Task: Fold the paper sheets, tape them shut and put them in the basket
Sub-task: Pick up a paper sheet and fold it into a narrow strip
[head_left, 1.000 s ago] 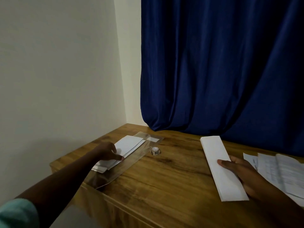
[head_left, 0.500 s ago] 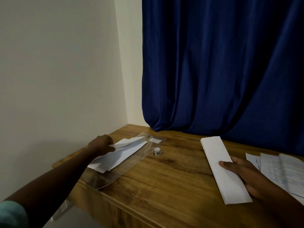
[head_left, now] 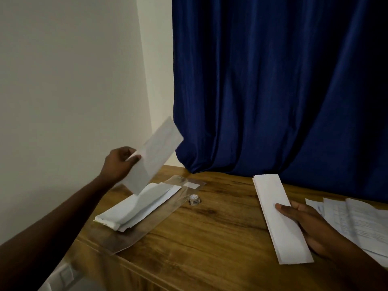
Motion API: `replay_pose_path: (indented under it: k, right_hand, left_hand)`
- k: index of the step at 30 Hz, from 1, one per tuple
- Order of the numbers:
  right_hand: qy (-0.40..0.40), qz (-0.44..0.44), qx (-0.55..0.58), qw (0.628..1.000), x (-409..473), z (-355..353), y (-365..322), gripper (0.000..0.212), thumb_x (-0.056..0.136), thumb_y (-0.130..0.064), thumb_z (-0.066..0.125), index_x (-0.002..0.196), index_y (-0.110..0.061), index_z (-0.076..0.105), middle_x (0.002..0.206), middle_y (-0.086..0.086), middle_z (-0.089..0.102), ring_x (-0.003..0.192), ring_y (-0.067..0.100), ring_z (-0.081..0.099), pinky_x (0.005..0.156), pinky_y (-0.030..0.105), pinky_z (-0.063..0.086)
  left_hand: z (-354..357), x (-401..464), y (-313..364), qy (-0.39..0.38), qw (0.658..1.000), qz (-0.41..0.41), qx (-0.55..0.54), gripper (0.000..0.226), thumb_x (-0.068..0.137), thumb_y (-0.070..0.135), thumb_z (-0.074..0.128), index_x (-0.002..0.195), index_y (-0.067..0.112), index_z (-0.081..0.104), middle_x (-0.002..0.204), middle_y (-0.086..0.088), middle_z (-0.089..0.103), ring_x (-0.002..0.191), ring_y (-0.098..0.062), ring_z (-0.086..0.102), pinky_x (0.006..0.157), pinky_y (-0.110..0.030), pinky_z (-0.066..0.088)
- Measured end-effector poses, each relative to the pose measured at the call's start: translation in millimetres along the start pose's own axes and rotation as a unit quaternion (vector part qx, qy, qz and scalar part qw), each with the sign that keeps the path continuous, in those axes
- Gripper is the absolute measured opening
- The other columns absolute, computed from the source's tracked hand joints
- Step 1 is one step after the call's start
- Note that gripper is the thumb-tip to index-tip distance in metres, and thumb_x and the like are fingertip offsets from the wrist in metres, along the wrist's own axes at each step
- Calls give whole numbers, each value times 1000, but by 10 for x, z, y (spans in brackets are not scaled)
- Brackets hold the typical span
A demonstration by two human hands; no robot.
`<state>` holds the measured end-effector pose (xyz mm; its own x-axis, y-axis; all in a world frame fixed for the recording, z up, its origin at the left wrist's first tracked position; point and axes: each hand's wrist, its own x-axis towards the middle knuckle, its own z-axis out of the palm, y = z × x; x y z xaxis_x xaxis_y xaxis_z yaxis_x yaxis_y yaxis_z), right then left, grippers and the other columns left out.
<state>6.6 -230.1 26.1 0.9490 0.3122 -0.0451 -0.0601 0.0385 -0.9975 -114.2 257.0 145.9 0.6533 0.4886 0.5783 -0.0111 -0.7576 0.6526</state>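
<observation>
Two hands: both were busy with paper on the brown wooden worktop [head_left: 210, 238].
Left hand: the left hand [head_left: 119, 164] was up in the air over the left side of the worktop. Its fingers [head_left: 134, 159] pinched the low end of a white folded paper strip [head_left: 154, 158].
Held strip: its long side tilted up and to the right, toward the dark blue curtain [head_left: 273, 91]. Its low end hung just over the clear plastic tray [head_left: 147, 223], which I took to be the basket.
Tray: it lay flat near the left edge and held a pile of white folded papers [head_left: 136, 208]. The pile ran long from near-left to far-right.
Right hand: the right hand [head_left: 304, 225] lay flat on a long white folded sheet [head_left: 281, 219], fingers straight, pressing it down. That sheet ran long from the far side toward the near edge.
Tape: a small round tape roll [head_left: 194, 200] sat between the tray and the long sheet, apart from both.
More paper: loose printed sheets [head_left: 357, 223] lay at the far right.
Next move, my guess: the left hand was much nearer the tray, which lay right under its strip, so a short move down would reach the pile.
</observation>
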Motion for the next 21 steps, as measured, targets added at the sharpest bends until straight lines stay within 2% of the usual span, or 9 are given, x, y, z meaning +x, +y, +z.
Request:
replay_pose_path:
  k: [2, 5, 8, 10, 11, 12, 14, 17, 21]
  right_hand:
    - [6, -11, 26, 1000, -6, -5, -28, 52, 77, -33, 74, 125, -17, 61, 106, 17, 75, 96, 40, 71, 73, 48, 60]
    - [18, -36, 59, 997, -65, -27, -117, 46, 82, -26, 72, 126, -16, 59, 103, 18, 75, 95, 39, 71, 70, 47, 60]
    - [76, -102, -19, 992, -114, -6, -222, 52, 91, -16, 71, 135, -29, 48, 104, 0, 69, 88, 25, 69, 56, 24, 57]
    - [106, -167, -84, 977, -115, -24, -260, 70, 92, -14, 71, 146, -43, 36, 115, -13, 61, 94, 13, 66, 59, 14, 55]
    - [103, -186, -103, 972, -112, -39, -260, 71, 93, -13, 70, 147, -46, 38, 122, -17, 59, 101, 11, 65, 69, 18, 58]
    - [97, -193, -117, 969, -110, -42, -248, 62, 95, -13, 68, 142, -47, 49, 127, -18, 59, 108, 11, 64, 82, 25, 59]
    - [78, -168, -120, 975, -120, -69, -217, 38, 96, -11, 66, 118, -40, 73, 128, -10, 68, 111, 14, 67, 96, 42, 57]
    - [28, -138, -88, 986, -135, -44, -193, 20, 89, -17, 76, 109, -20, 79, 113, 4, 77, 103, 24, 74, 95, 51, 58]
    - [35, -109, -59, 992, -92, -36, -176, 36, 78, -38, 85, 102, -13, 76, 102, 5, 79, 96, 24, 76, 86, 42, 60]
  left_hand:
    - [44, -81, 397, -7, 978, -20, -205, 6, 99, 20, 67, 95, 19, 72, 89, 0, 76, 83, -22, 71, 76, -36, 55]
    - [314, -256, 857, -69, 898, -83, -426, 20, 103, 21, 58, 120, 15, 68, 119, -9, 76, 112, -34, 70, 97, -52, 55]
    - [757, -481, 1178, -143, 806, -149, -555, 31, 104, 17, 53, 133, 12, 62, 126, -12, 73, 111, -33, 72, 89, -53, 60]
    - [1104, -662, 1377, -182, 765, -192, -588, 19, 102, 15, 55, 119, 16, 66, 109, -10, 79, 96, -30, 75, 79, -48, 62]
    - [1286, -744, 1472, -188, 753, -215, -593, 14, 102, 15, 57, 111, 18, 66, 97, -7, 81, 90, -29, 75, 77, -47, 60]
    - [1461, -818, 1541, -193, 745, -230, -596, 13, 101, 13, 58, 109, 19, 66, 93, -6, 82, 87, -27, 75, 76, -45, 59]
    - [1835, -946, 1674, -213, 714, -255, -616, 17, 101, 11, 59, 114, 17, 68, 105, -9, 80, 87, -27, 78, 76, -44, 59]
    - [2271, -1029, 1754, -240, 675, -273, -642, 29, 102, 12, 57, 130, 13, 62, 122, -13, 75, 106, -32, 75, 82, -48, 64]
    - [2655, -1104, 1827, -266, 665, -283, -637, 33, 103, 15, 56, 136, 12, 59, 127, -16, 72, 114, -37, 69, 78, -47, 64]
